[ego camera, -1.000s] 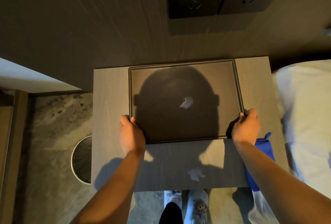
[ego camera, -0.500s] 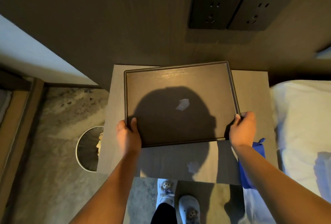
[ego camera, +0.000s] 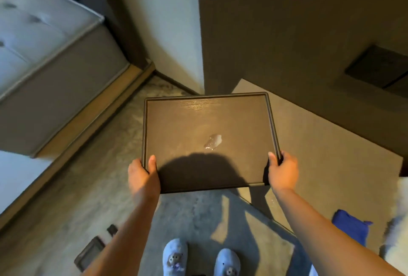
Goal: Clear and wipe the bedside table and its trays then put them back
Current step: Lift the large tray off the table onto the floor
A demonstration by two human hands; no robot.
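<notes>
**One dark tray held in two hands beside the bedside table**

A person is holding one large dark tray point(ego camera: 207, 125) level in front of the body, out over the floor, with its right edge overlapping the near corner of the bedside table point(ego camera: 326, 161). The left hand point(ego camera: 142, 176) is gripping the tray's near left corner, thumb lying on the inner surface and fingers wrapped under the rim. The right hand point(ego camera: 283, 171) is gripping the near right corner in the same way, thumb on top. A single small wet smear point(ego camera: 213, 141) is glinting near the middle of the tray, and a rounded shadow is falling across its near half.

One blue cloth point(ego camera: 351, 229) is lying at the table's near right edge, just beside the right forearm. A second, smaller dark tray point(ego camera: 88, 253) is resting on the floor at lower left, partly hidden behind the left forearm. Two pale blue slippers point(ego camera: 175, 256) are showing at the bottom, side by side on the floor. One dark outlet panel point(ego camera: 379, 66) is sitting on the wall above the table, blurred.
</notes>
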